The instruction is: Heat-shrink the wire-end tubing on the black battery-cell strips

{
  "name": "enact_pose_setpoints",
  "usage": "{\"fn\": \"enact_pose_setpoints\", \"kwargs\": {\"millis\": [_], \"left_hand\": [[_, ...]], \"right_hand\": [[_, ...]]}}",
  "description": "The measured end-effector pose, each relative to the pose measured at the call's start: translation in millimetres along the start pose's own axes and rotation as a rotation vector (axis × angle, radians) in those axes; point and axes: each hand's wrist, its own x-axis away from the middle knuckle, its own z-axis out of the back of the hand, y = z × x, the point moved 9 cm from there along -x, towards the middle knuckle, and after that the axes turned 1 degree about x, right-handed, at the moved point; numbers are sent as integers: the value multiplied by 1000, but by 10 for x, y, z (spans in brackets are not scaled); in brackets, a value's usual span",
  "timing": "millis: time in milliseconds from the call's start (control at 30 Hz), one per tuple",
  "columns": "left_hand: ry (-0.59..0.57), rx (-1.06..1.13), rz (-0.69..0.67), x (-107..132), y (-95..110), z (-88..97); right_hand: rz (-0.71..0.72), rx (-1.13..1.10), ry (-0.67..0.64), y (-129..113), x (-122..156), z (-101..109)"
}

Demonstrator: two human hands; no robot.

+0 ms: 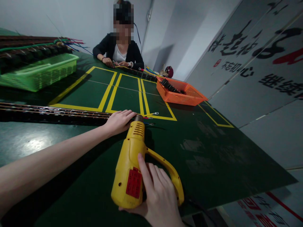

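The green surface (213, 170) carries a long, dark bundle of wires (59, 112) at the left. The yellow heat gun (127, 154) is near its end, nozzle (138, 118) pointing away from the person. The right hand (159, 190) is curled round the gun's body; the left hand (119, 122) lies over the bundle, fingers together — whether it grips, I cannot tell. Metal-tipped wire ends (156, 113) stick out past the nozzle. If hot, it could burn the left fingers or scorch wires — a small slip would do it.
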Motion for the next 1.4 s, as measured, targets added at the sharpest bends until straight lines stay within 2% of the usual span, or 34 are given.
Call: {"fn": "enact_pose_setpoints", "kwargs": {"millis": [200, 433, 567, 767, 1133, 1400], "left_hand": [[9, 6, -28, 7, 7, -2], [-11, 11, -62, 20, 27, 2], [-19, 15, -55, 20, 22, 3], [-20, 20, -44, 13, 29, 6], [11, 25, -61, 17, 21, 2], [14, 43, -78, 16, 7, -12]], "right_hand": [[-28, -10, 11, 119, 25, 6], [-62, 74, 110, 310, 58, 47], [-77, 81, 112, 350, 93, 34], [-77, 65, 71, 314, 85, 49], [-14, 21, 30, 59, 47, 20], [-21, -1, 36, 74, 34, 30]]}}
